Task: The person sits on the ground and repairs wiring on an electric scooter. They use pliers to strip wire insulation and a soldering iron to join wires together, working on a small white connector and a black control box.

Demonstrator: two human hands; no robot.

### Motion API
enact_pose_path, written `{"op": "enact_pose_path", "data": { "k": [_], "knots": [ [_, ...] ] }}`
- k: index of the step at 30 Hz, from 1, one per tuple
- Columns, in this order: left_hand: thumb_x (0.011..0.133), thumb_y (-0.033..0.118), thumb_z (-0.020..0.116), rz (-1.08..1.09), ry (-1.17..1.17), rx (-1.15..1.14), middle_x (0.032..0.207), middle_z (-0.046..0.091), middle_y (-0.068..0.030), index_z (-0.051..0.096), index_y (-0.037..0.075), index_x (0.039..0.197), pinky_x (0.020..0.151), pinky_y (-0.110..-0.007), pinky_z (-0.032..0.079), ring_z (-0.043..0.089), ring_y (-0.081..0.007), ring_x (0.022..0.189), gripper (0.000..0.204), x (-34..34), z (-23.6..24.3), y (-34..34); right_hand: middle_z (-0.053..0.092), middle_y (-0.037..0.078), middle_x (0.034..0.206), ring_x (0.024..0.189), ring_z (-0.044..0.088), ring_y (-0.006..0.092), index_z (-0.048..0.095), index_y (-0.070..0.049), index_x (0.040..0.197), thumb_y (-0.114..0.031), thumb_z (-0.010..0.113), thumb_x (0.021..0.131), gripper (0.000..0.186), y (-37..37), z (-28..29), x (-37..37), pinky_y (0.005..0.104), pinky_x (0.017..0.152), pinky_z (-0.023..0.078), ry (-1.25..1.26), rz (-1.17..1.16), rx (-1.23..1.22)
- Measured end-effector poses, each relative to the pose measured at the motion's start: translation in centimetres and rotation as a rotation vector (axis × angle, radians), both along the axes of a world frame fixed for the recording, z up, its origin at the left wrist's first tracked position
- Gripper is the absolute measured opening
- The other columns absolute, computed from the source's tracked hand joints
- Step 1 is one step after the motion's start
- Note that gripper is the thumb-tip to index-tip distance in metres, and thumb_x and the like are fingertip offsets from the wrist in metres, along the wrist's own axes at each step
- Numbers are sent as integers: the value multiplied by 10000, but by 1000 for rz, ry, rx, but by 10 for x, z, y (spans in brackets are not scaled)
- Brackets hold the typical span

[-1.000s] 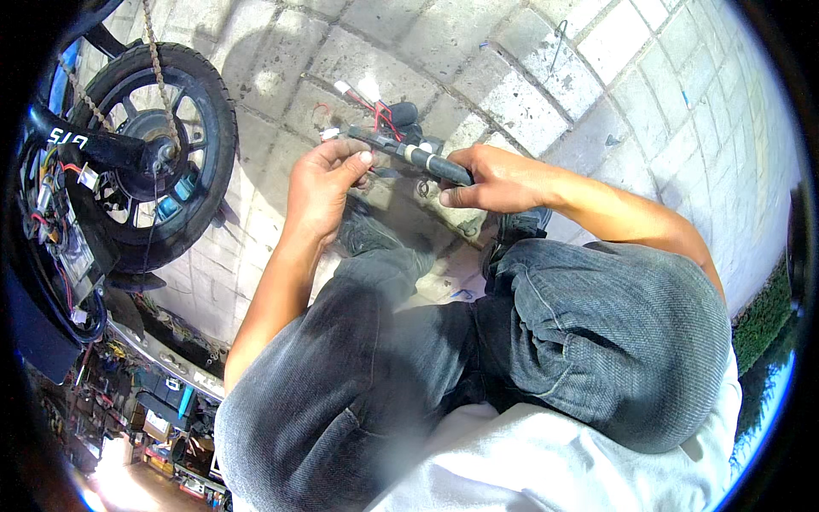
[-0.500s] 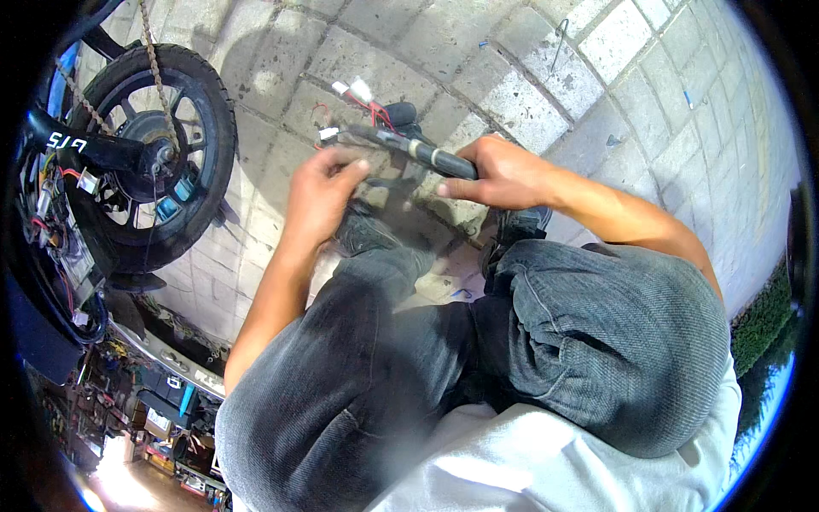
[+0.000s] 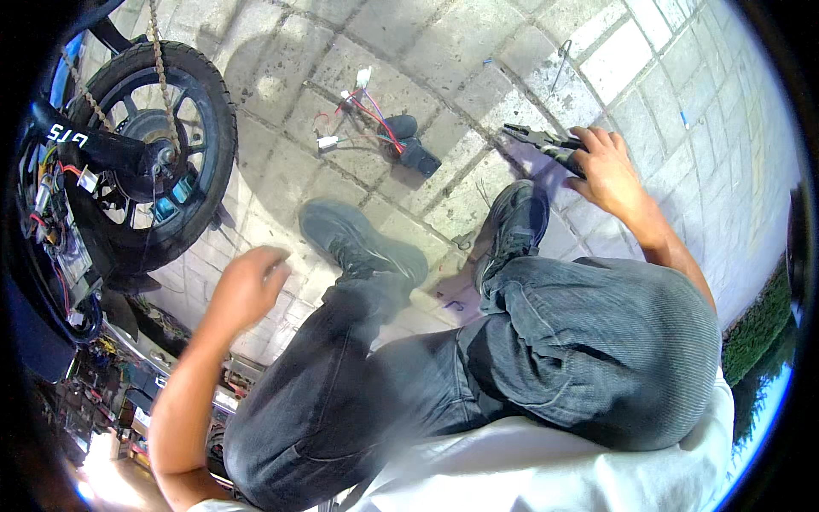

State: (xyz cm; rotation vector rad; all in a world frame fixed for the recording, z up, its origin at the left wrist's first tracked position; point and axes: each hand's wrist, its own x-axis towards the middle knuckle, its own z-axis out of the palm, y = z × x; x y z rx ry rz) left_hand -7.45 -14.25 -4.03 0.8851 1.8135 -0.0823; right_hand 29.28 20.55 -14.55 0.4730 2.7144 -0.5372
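Observation:
My right hand (image 3: 612, 173) is at the far right, beyond my right shoe, with fingers and thumb around the handles of dark pliers (image 3: 550, 145) at the paving. The pliers' jaws point left. My left hand (image 3: 247, 288) hangs left of my left shoe, slightly blurred; its fingers are loosely bent, the thumb stands apart, and nothing shows in it. On the paving ahead of my shoes lies a small black electrical module (image 3: 418, 158) with red and blue wires (image 3: 368, 111) and white plug connectors (image 3: 363, 78). A rounded black piece (image 3: 401, 127) lies against it.
At left stands a black wheel (image 3: 223, 141) with a chain (image 3: 158, 68) and a swingarm. Exposed wiring and connectors (image 3: 87, 179) hang beside it. My shoes (image 3: 363, 239) rest on the paving (image 3: 401, 43). A bent wire (image 3: 560, 66) lies further off. Clutter fills the lower left.
My right hand has moved right and down to the paving with the pliers. My left hand has drawn back left, toward me. The module and its wires show plainly now.

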Motion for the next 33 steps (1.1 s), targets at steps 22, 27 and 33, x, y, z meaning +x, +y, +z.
{"op": "enact_pose_path", "data": {
  "k": [22, 27, 33],
  "knots": [
    [912, 64, 550, 1694, -662, 641, 837, 593, -35, 575, 44, 1005, 579, -280, 438, 516, -117, 655, 98, 92, -178, 143, 637, 284, 937, 935, 612, 429, 564, 23, 1066, -125, 669, 749, 366, 69, -107, -96, 471, 815, 495, 220, -764, 26],
    [925, 77, 502, 1551, -764, 737, 876, 593, -67, 529, 42, 1182, 638, -313, 473, 544, -135, 699, 261, 100, -153, 141, 636, 277, 899, 881, 615, 439, 562, 37, 1006, -85, 617, 753, 286, 69, -106, -97, 487, 779, 496, 319, -729, 97],
    [950, 161, 478, 1624, -912, 800, 965, 596, -96, 475, 36, 1271, 745, -351, 484, 566, -184, 807, 344, 104, -143, 125, 622, 303, 861, 842, 612, 457, 527, 66, 955, -26, 539, 749, 225, 71, -112, -105, 510, 738, 497, 378, -471, 187]
  ]
}}
